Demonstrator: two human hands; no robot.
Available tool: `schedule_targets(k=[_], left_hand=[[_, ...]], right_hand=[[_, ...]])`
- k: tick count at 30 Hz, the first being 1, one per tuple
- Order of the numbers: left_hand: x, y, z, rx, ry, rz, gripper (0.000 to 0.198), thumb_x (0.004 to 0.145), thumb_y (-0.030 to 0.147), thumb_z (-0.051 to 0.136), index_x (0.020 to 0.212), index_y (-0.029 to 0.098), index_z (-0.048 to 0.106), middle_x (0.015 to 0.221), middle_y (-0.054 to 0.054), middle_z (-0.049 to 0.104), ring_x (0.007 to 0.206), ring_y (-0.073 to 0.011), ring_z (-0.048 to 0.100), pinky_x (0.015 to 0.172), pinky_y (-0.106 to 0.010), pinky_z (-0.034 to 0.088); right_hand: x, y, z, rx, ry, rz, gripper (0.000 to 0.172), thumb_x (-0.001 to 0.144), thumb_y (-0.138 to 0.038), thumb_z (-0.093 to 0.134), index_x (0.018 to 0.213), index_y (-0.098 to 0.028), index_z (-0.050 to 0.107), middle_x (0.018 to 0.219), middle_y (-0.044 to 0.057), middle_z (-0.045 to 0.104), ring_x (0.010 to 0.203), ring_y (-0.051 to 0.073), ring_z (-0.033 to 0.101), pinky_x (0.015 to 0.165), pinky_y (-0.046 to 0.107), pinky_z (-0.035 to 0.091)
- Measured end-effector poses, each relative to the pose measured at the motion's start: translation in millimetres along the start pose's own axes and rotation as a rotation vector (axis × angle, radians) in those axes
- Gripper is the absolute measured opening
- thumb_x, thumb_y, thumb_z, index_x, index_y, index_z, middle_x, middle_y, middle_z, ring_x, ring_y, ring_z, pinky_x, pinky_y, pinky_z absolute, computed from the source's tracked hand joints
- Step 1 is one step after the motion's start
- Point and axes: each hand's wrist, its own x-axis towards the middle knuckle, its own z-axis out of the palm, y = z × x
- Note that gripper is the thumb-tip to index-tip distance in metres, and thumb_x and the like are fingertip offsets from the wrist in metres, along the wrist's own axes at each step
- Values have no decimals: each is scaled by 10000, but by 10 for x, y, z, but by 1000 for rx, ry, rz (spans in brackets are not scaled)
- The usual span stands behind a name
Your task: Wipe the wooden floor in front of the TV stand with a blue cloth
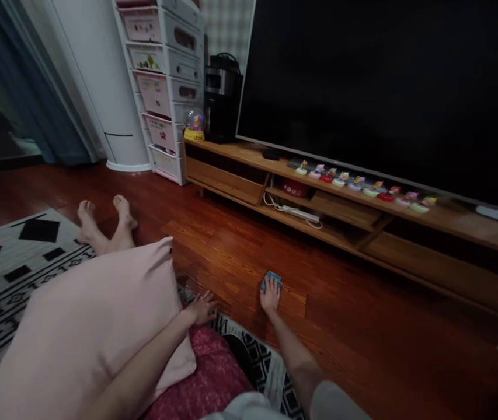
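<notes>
On the wooden floor [226,256] my right hand [270,296] lies over a small folded blue cloth [276,276], pressing it down with the fingers stretched across it. The cloth's edges show around the fingertips; its middle is hidden. My left hand [204,307] rests low by the rug's edge, beside a dark red patterned cushion or fabric [216,370]. Its fingers are spread and it holds nothing. Under my left forearm lies a large pale pink pillow [100,315].
A long wooden TV stand [231,181] carries a large dark television [375,87] and a row of several small figurines [339,178]. Left of it stand a drawer tower [185,70] and a snow globe [194,125]. Bare feet [124,211] extend past the pillow near a black-and-white rug [10,274].
</notes>
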Motion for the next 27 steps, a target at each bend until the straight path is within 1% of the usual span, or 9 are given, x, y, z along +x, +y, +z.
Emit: schedule_targets(k=[2,7,9,11,14,18,22,24,27], left_hand=[[12,-6,12,-17,8,12,587,945,443,517,1496,258,433,1621,-135,283,1506,-345,139,1164,-627,196],[23,-13,41,-43,19,25,580,942,445,531,1491,282,441,1611,-118,318,1507,-340,146,1172,-624,178],[18,-12,43,-39,23,18,573,944,438,530,1489,287,442,1609,-114,324,1506,-336,160,1175,-618,174],[12,-12,39,-43,20,10,579,941,429,538,1491,277,440,1608,-119,323,1504,-339,165,1178,-613,175],[9,-17,33,-49,18,11,597,939,431,540,1503,282,417,1619,-117,300,1507,-337,152,1174,-614,188],[34,-38,41,-24,16,25,596,942,442,531,1503,276,417,1613,-127,310,1504,-339,166,1165,-627,191],[56,-52,55,-1,11,14,602,939,449,531,1502,264,423,1610,-138,312,1501,-339,180,1160,-629,194],[53,-55,56,-11,19,18,595,939,459,525,1499,282,427,1610,-127,316,1498,-340,192,1157,-630,203],[38,-55,50,-20,20,34,583,944,472,506,1496,302,429,1612,-106,320,1500,-336,189,1159,-630,203]], right_hand=[[-183,-109,96,16,-16,-67,731,871,-198,405,1579,-283,243,1657,6,211,1533,198,106,1228,452,120],[-916,-254,208,69,-157,-488,868,762,-136,493,1570,-340,247,1662,-42,176,1535,187,87,1232,451,134],[-1039,-233,141,70,-241,-595,922,718,-122,515,1567,-358,243,1664,-54,165,1535,177,79,1235,442,124],[-967,-153,26,55,-300,-647,955,682,-103,515,1563,-360,254,1662,-59,171,1532,161,87,1235,426,118],[-603,88,-163,32,-267,-556,909,702,-93,474,1558,-331,285,1653,-40,218,1527,154,123,1230,424,137],[-142,442,-307,8,-85,-153,733,825,-144,397,1549,-236,335,1632,40,291,1518,198,183,1211,443,201],[-159,470,-195,5,39,122,697,868,-201,376,1561,-201,309,1633,81,278,1521,254,175,1203,502,208],[-364,345,-43,25,44,88,723,859,-200,386,1573,-222,276,1644,67,248,1528,257,138,1206,522,191],[-808,85,190,58,1,-143,793,818,-173,429,1581,-277,238,1656,8,208,1535,224,90,1220,506,168]])
